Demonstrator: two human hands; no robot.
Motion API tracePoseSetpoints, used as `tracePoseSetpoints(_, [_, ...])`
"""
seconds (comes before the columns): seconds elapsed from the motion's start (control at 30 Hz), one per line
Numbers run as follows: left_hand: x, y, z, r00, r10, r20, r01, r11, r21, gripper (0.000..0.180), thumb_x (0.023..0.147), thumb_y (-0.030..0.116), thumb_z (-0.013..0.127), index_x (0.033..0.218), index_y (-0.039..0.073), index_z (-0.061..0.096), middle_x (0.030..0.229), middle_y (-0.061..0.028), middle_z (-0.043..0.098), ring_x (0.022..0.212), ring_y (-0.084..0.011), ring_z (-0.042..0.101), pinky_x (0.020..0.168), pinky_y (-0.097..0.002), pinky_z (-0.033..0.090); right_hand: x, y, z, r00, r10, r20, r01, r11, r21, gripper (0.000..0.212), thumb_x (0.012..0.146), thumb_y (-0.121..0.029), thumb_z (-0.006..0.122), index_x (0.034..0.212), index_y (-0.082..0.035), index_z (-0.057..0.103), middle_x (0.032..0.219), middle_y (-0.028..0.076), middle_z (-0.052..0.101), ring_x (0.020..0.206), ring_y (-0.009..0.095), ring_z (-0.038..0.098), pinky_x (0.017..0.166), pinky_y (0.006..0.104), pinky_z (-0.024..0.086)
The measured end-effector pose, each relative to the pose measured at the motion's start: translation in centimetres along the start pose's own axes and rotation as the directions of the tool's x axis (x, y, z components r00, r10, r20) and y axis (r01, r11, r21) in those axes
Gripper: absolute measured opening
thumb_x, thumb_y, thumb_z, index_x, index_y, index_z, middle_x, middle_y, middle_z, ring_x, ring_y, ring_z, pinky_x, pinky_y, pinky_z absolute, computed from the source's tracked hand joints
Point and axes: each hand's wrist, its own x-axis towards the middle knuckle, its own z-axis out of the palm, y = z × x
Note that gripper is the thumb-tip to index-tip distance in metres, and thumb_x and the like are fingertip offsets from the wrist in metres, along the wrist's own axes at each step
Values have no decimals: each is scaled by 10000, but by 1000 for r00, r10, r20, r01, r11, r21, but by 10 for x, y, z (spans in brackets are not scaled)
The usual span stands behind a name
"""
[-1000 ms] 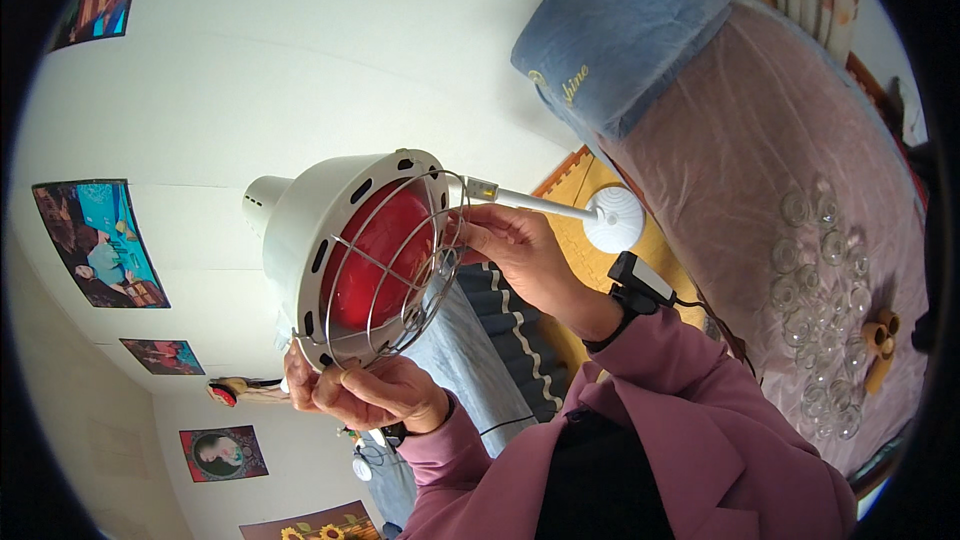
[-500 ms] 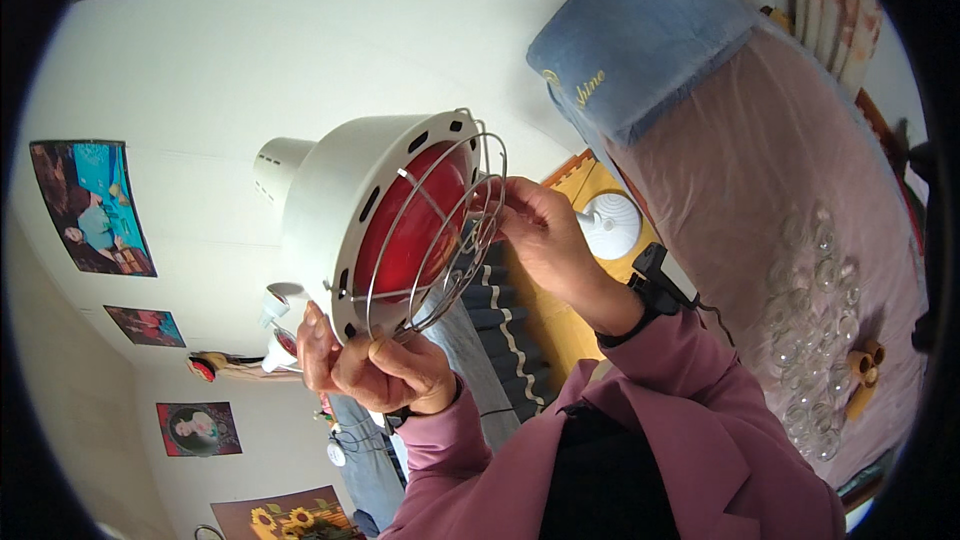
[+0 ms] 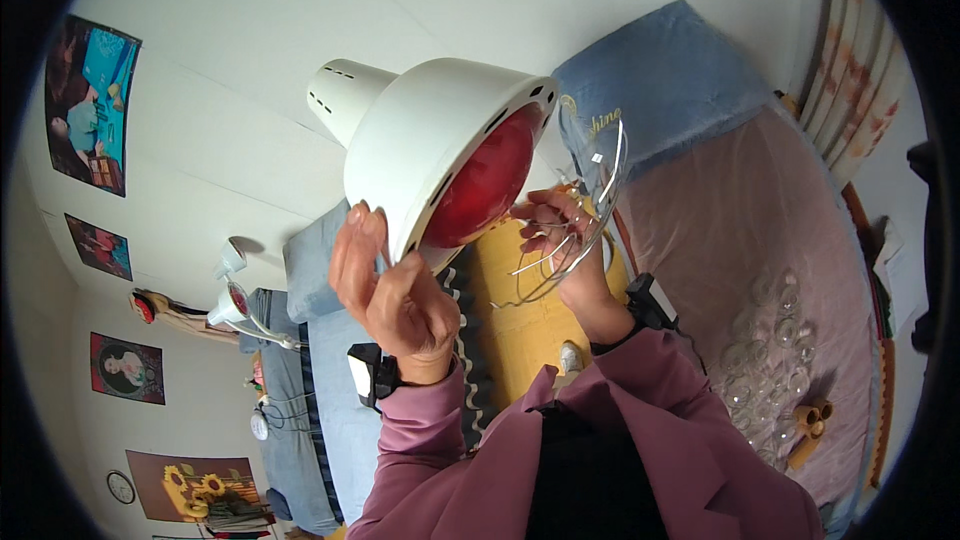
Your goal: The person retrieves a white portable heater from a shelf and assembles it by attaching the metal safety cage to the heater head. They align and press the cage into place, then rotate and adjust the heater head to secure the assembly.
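A heat lamp with a white metal shade (image 3: 430,130) hangs tilted before me, its mouth facing down and to the right. A red bulb (image 3: 492,180) fills the opening. My left hand (image 3: 400,305) grips the lower rim of the shade between thumb and fingers. Right of the bulb, my right hand (image 3: 577,258) holds a round wire guard (image 3: 606,208), its fingers curled among the wires. The guard is apart from the shade, leaving the bulb uncovered.
On the right a bed with a pink cover (image 3: 700,210) bears a blue pillow (image 3: 660,80), several clear glass cups (image 3: 770,350) and bamboo cups (image 3: 808,425). A second lamp (image 3: 230,305) and a blue bed (image 3: 350,360) stand at left. Yellow floor (image 3: 510,280) shows between.
The wire guard has come off the shade's rim and moved rightward with my right hand. My left hand still grips the rim, and my view has shifted.
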Motion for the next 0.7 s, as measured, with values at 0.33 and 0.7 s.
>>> tracePoseSetpoints(0.33, [11,32,-4,978,-150,142,164,982,-94,443,895,333,693,1200,32,580,1436,-272,503,1364,-450,448,1141,-580,296,-7,-37,15,903,-401,-155,292,836,-465,205,1010,17,518,1175,38,638,905,68,716,761,83,648,672,230,540])
tracePoseSetpoints(0.7, [20,61,10,991,33,127,-27,998,-52,346,848,-102,628,1171,19,639,1276,-207,631,1241,-390,567,1076,-515,420,-24,-43,-1,905,-363,-221,261,885,-384,197,1010,28,508,1166,50,626,878,19,642,760,60,591,690,230,524])
